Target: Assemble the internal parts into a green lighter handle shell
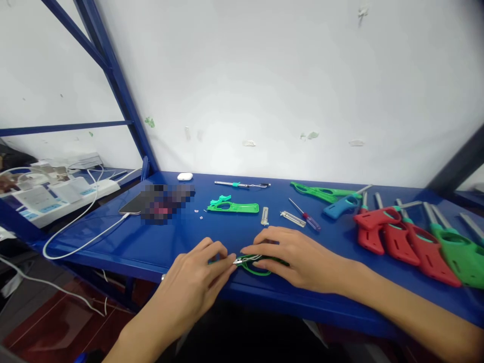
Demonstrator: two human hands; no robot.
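Near the front edge of the blue table lies a green lighter casing half [257,274], partly covered by my fingers. A small silver metal piece [237,261] and thin white wires [254,257] show in it. My left hand [206,272] is closed, its thumb and fingertips pinched at the silver piece. From the other side, my right hand [297,257] curls its fingers round the casing, close to the wires. Beyond them lie another green casing half [242,207], two clear fuel tanks [293,219] and a purple-handled screwdriver [310,222].
Red lighters [406,244], a blue lighter [342,205] and green lighters [459,254] crowd the right. A metal lighter tube [231,184] lies at the back. A phone [141,201] with a white cable [91,247] and a white earbud case [185,176] are left.
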